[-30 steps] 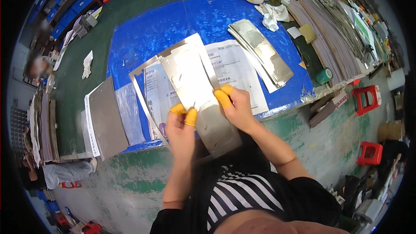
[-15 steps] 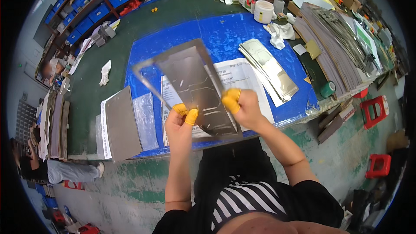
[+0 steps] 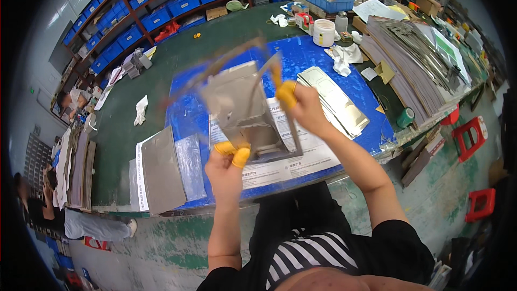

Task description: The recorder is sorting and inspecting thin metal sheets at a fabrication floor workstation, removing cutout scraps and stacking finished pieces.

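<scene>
A thin grey metal sheet (image 3: 234,94) is held up in front of me, over a printed newspaper (image 3: 315,164). Around it is a narrow frame-like metal border (image 3: 294,141), partly parted from it and blurred at the top. Yellow finger cots cover fingertips on both hands. My left hand (image 3: 226,170) pinches the near left corner of the sheet. Higher up on the right, my right hand (image 3: 307,108) is closed on a strip of the border, which bends up by the fingers. Motion blur hides where sheet and border still join.
Shiny cut metal plates (image 3: 336,105) lie stacked on the blue mat (image 3: 374,113) to the right. At left are a flat grey sheet (image 3: 161,175), clear film (image 3: 191,167) and a white glove (image 3: 141,109). A white tub (image 3: 324,33) and rags (image 3: 344,56) stand farther back.
My right hand has moved up a little, pulling the border away from the sheet; its far side now lifts apart and blurs. The left hand keeps its pinch. The view has tilted slightly upward.
</scene>
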Demonstrator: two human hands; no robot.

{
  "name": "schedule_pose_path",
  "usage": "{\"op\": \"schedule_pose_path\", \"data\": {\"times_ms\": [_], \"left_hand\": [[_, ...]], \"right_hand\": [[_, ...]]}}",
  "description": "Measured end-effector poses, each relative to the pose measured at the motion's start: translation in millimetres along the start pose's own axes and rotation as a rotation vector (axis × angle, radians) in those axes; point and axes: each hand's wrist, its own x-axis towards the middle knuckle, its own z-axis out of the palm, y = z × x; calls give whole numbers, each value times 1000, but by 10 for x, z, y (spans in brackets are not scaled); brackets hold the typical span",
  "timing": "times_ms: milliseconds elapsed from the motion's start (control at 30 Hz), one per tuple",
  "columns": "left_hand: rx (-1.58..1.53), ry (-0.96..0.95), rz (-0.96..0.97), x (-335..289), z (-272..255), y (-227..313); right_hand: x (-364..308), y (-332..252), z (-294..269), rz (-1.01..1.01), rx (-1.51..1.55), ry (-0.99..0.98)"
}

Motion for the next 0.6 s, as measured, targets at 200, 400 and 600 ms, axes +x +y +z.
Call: {"op": "schedule_pose_path", "data": {"times_ms": [200,400,600], "left_hand": [[-112,102,51,3,-48,16],[-123,136,41,100,-76,-161],[-380,193,279,5,-149,-38]], "right_hand": [[269,203,-213,237,117,153],[54,-194,-15,-70,-41,-116],[412,357,-359,431,445,212]]}}
